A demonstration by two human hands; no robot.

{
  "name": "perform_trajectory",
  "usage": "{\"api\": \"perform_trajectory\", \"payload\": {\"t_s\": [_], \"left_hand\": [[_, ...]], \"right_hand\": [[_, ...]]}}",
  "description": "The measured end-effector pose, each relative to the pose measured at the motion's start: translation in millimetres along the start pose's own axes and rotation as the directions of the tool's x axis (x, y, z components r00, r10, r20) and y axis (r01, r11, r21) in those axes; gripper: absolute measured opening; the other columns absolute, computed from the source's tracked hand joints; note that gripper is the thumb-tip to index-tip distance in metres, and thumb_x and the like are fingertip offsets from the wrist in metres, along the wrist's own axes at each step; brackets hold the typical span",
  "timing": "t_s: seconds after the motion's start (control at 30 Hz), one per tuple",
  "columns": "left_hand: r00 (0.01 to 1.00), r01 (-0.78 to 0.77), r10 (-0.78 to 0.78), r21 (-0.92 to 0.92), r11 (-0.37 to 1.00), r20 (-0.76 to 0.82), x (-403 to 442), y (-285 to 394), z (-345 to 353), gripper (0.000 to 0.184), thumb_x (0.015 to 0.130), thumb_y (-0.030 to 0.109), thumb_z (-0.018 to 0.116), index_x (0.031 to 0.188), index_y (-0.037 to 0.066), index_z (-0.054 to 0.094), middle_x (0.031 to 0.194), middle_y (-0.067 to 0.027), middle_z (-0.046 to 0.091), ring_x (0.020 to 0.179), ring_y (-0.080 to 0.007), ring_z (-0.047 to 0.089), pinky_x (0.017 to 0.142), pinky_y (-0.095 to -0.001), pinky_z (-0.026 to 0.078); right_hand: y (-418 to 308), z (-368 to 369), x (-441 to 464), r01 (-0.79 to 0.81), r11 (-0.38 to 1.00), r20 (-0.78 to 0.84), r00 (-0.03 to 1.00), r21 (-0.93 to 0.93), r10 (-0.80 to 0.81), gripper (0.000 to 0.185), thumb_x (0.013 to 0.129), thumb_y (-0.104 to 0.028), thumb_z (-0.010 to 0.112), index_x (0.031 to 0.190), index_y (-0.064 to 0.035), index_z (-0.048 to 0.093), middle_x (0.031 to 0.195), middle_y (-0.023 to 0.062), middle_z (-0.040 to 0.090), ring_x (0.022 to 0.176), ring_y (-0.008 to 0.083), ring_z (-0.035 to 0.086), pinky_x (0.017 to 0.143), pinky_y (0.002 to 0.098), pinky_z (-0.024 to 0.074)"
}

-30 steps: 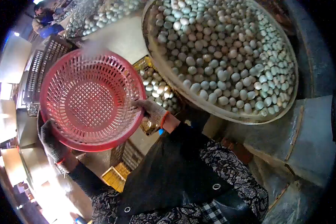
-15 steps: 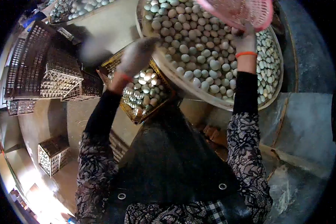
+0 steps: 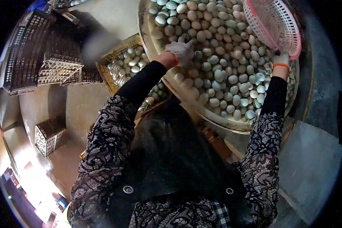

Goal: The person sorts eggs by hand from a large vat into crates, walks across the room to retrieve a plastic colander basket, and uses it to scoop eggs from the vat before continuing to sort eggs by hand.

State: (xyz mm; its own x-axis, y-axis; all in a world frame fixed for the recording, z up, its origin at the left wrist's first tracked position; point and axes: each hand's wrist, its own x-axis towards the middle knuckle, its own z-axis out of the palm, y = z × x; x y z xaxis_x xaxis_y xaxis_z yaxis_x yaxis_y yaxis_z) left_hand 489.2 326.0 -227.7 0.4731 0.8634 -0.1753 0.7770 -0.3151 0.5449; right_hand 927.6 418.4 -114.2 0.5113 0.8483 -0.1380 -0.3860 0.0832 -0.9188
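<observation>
L hand, pale knit glove, fingers spread wide, palm down at the smooth pale-green & cream eggs, contact unclear, nr L side of the big round pale-walled tub; R hand, also gloved, grips lower rim of the pink round plastic mesh basket, tilted over tub's R side; yellow rect. plastic crate w/ more eggs just L of tub; dark slatted crates further L.

Stacked dark crates, smaller crate, bare floor
</observation>
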Motion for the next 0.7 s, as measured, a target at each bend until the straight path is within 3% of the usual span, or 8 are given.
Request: {"api": "perform_trajectory", "payload": {"t_s": [0.07,0.13,0.17,0.23,0.43,0.5,0.57,0.7], "left_hand": [[0.995,0.087,-0.09,0.058,0.994,0.044,-10,21,-16,0.082,0.07,0.039,0.067,0.139,0.017,0.029,0.138,-0.0225,0.032,0.11,-0.0409,0.051,0.089,-0.0467,0.045],[0.98,0.165,-0.176,0.121,0.979,0.088,-20,32,-17,0.081,0.071,0.036,0.066,0.14,0.019,0.028,0.141,-0.0222,0.027,0.111,-0.0415,0.05,0.09,-0.046,0.045],[0.992,0.099,-0.112,0.214,0.972,0.051,-21,27,-7,0.081,0.073,0.035,0.062,0.142,0.02,0.022,0.136,-0.0246,0.034,0.105,-0.0413,0.054,0.088,-0.0449,0.047],[0.998,0.035,-0.049,0.284,0.958,0.041,-28,20,-13,0.081,0.076,0.034,0.058,0.144,0.022,0.016,0.131,-0.0271,0.04,0.099,-0.0412,0.057,0.086,-0.0437,0.049],[0.997,0.037,-0.035,-0.026,0.999,0.075,3,-24,40,0.098,0.06,0.026,0.074,0.142,0.023,0.021,0.137,-0.029,0.024,0.116,-0.0441,0.045,0.094,-0.0429,0.044],[0.979,0.099,-0.072,-0.133,0.986,0.193,0,-12,27,0.084,0.073,0.029,0.064,0.143,0.02,0.019,0.13,-0.0245,0.036,0.104,-0.0415,0.051,0.089,-0.0424,0.046],[0.969,0.17,-0.136,-0.155,0.973,0.208,-15,16,3,0.084,0.074,0.027,0.066,0.143,0.018,0.019,0.122,-0.0219,0.044,0.101,-0.0398,0.053,0.087,-0.0424,0.046],[0.944,0.284,-0.192,-0.363,0.887,0.269,-16,24,-8,0.103,0.057,0.04,0.079,0.141,0.02,0.022,0.132,-0.0315,0.03,0.115,-0.0451,0.044,0.095,-0.0461,0.042]], "right_hand": [[10,-35,44,0.237,0.814,0.176,0.97,-0.531,-0.168,0.032,0.082,-0.005,0.053,0.114,-0.0023,0.053,0.108,0.0097,0.058,0.096,0.0207,0.054,0.078,0.0341,0.0471],[11,-49,55,0.566,-0.078,0.566,0.786,-0.82,-0.247,0.033,0.081,-0.006,0.056,0.113,-0.0016,0.052,0.111,0.0098,0.056,0.103,0.0223,0.05,0.082,0.0355,0.0456],[5,-32,31,0.571,-0.077,0.57,0.784,-0.818,-0.246,0.033,0.081,-0.006,0.056,0.113,-0.0016,0.052,0.111,0.0098,0.056,0.103,0.0223,0.05,0.082,0.0355,0.0456],[-8,18,-28,0.015,0.998,0.146,0.989,-0.057,-0.007,0.037,0.081,-0.01,0.059,0.116,-0.0022,0.05,0.118,0.0113,0.053,0.105,0.0236,0.049,0.085,0.0361,0.0437],[27,45,-139,-0.266,0.941,0.097,0.952,-0.21,0.291,0.039,0.09,-0.029,0.051,0.123,-0.0078,0.051,0.121,0.0067,0.056,0.104,0.0255,0.055,0.093,0.0392,0.0425],[88,-3,-138,0.764,0.077,0.764,0.623,-0.64,0.167,0.045,0.09,-0.032,0.051,0.128,-0.009,0.047,0.127,0.0079,0.053,0.112,0.0258,0.051,0.097,0.0375,0.04],[112,29,-184,0.287,0.713,0.688,0.626,-0.64,0.366,0.043,0.091,-0.029,0.049,0.13,-0.0112,0.045,0.132,0.0108,0.047,0.12,0.0285,0.045,0.099,0.0366,0.038],[123,91,-206,0.46,0.497,0.664,0.637,-0.736,0.393,0.061,0.086,-0.037,0.055,0.138,-0.0127,0.034,0.135,0.0156,0.041,0.125,0.0279,0.04,0.1,0.0338,0.034]]}}
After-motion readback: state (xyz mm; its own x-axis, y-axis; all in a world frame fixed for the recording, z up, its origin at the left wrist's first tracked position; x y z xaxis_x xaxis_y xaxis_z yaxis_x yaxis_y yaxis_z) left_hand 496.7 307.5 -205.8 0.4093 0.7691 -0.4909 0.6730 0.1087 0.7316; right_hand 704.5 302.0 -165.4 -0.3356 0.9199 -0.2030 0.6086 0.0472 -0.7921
